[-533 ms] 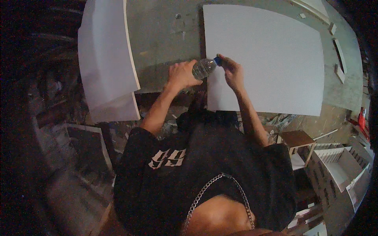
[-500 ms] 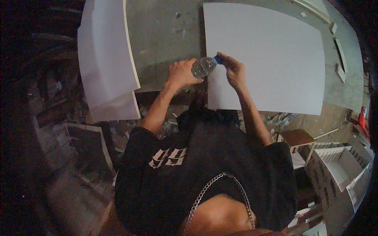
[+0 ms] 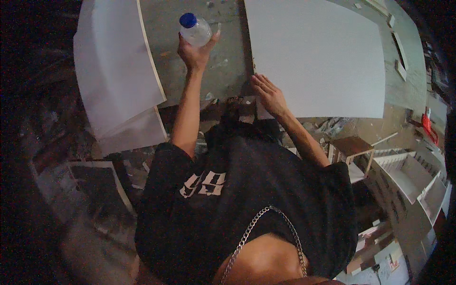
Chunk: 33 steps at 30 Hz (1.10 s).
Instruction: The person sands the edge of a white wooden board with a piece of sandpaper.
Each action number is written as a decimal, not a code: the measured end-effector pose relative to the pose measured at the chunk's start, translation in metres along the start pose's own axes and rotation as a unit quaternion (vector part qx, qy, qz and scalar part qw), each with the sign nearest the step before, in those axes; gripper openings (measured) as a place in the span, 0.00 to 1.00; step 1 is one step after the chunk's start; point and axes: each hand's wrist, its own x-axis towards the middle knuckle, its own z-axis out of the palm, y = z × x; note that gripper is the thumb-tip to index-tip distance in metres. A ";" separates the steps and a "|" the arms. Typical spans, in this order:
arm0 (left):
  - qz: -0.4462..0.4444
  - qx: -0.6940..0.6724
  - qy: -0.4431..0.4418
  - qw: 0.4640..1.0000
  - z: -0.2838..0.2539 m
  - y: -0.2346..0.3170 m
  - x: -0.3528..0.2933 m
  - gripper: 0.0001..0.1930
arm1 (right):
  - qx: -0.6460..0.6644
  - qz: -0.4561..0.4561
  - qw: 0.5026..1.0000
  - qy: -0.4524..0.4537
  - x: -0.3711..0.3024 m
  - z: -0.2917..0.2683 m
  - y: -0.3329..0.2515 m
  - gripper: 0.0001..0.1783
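Observation:
My left hand is wrapped round a clear plastic bottle with a blue cap, held upright over the grey-green tabletop. The cap sits on the bottle's neck. Farther right and nearer to me, my right hand rests at the left edge of a large white board. Its fingers are stretched out and lie close together, with nothing held in them.
More white panels overlap at the left. Thin strips lie on the table's far right. Beside me on the right stand a small wooden stool and a white open box. A red object is at the right rim.
My left hand has carried the bottle away from me and leftward, turning it upright. My right hand has let go of the blue cap and come down to the board's edge.

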 end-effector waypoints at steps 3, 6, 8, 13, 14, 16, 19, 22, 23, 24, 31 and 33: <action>0.000 -0.020 0.037 0.999 0.007 -0.016 -0.005 0.40 | -0.008 -0.029 1.000 -0.009 -0.017 0.001 -0.002 0.27; 0.020 -0.002 0.009 1.000 0.000 -0.033 -0.012 0.41 | -0.004 -0.042 0.999 -0.011 -0.024 -0.005 -0.019 0.28; 0.057 0.027 0.031 0.998 -0.005 -0.035 -0.017 0.42 | -0.002 -0.035 0.999 -0.025 -0.028 -0.009 -0.023 0.28; 0.088 0.109 0.157 0.978 -0.021 -0.012 -0.065 0.36 | 0.013 0.091 0.994 0.054 -0.027 -0.024 -0.011 0.27; 0.086 0.053 0.081 0.992 -0.033 -0.012 -0.072 0.33 | 0.044 0.148 0.982 0.105 -0.004 -0.026 -0.021 0.28; 0.068 -0.079 -0.075 0.992 -0.027 -0.008 -0.095 0.28 | 0.003 0.140 0.982 0.127 0.023 -0.027 -0.010 0.28; 0.097 -0.086 -0.182 0.975 0.031 0.023 -0.075 0.20 | -0.038 0.102 0.990 0.094 0.024 -0.024 0.003 0.25; 0.217 -0.031 -0.069 0.973 0.109 0.013 -0.026 0.18 | -0.044 0.063 0.997 0.021 -0.001 -0.019 -0.015 0.26; 0.184 -0.026 -0.105 0.977 0.128 -0.002 -0.016 0.19 | -0.035 0.059 0.998 0.012 -0.012 -0.018 -0.025 0.27; 0.149 -0.022 -0.141 0.979 0.147 -0.014 -0.010 0.23 | -0.028 0.055 0.998 0.001 -0.024 -0.019 -0.035 0.27; 0.067 -0.243 -0.026 0.967 0.213 -0.084 0.018 0.25 | 0.019 0.130 0.990 0.042 -0.037 -0.034 -0.059 0.21; 0.065 -0.139 -0.048 0.987 0.220 -0.063 0.001 0.27 | -0.020 0.223 0.962 0.159 -0.033 -0.046 -0.060 0.17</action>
